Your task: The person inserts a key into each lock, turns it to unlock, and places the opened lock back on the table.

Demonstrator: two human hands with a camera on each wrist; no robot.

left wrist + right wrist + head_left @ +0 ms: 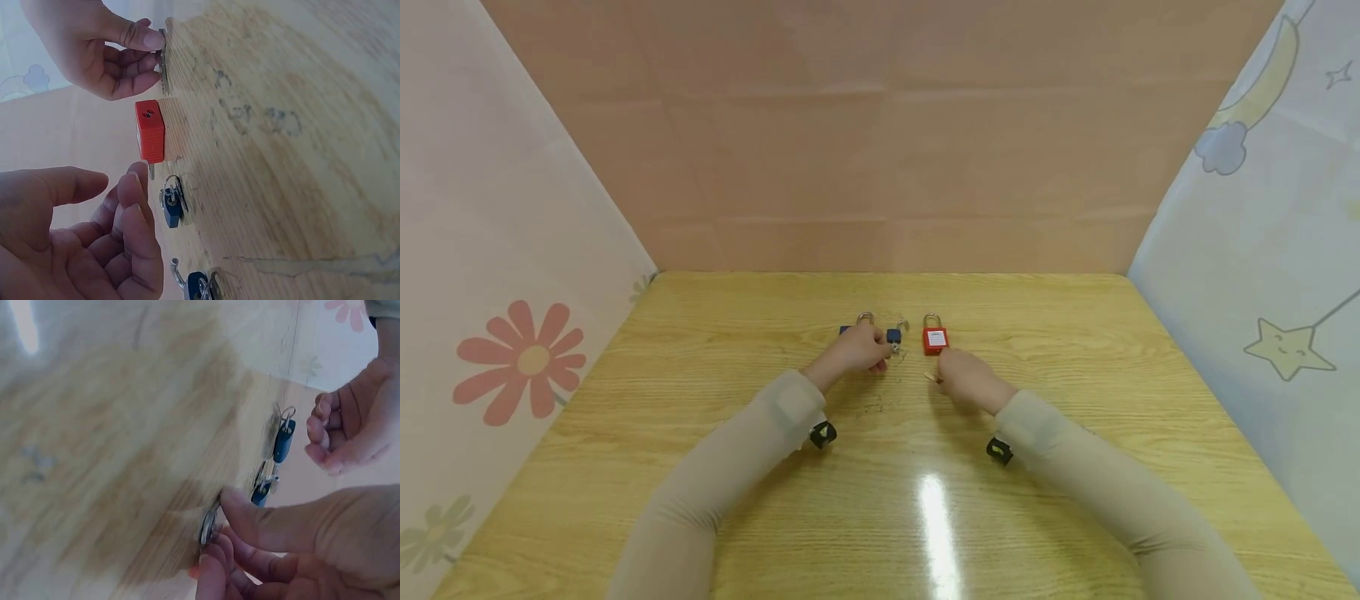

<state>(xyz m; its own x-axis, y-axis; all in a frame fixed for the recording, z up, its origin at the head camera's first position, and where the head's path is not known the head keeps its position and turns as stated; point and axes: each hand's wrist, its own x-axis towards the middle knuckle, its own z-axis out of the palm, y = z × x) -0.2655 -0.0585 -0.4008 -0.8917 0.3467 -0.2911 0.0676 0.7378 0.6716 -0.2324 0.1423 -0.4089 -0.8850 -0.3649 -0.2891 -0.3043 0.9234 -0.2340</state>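
Note:
My right hand [970, 379] pinches a small metal key [932, 377] between thumb and fingers, low over the table; a key ring [208, 526] shows there in the right wrist view. Just beyond that hand lies a red padlock [936, 340] with a white label, its keyhole end facing me. My left hand [856, 348] hovers with loosely bent fingers, thumb apart and nothing between them in the left wrist view. Near its fingertips is a small blue padlock [172, 212] with keys in its bottom. Another blue padlock [197, 284], partly covered, has its shackle swung out and keys attached.
The wooden table [737, 333] carries dark scuff marks [872, 408] in front of the padlocks. A plain peach backdrop [887, 167] rises behind. Patterned side panels [535, 250] stand at left and right. Light glares off the near tabletop.

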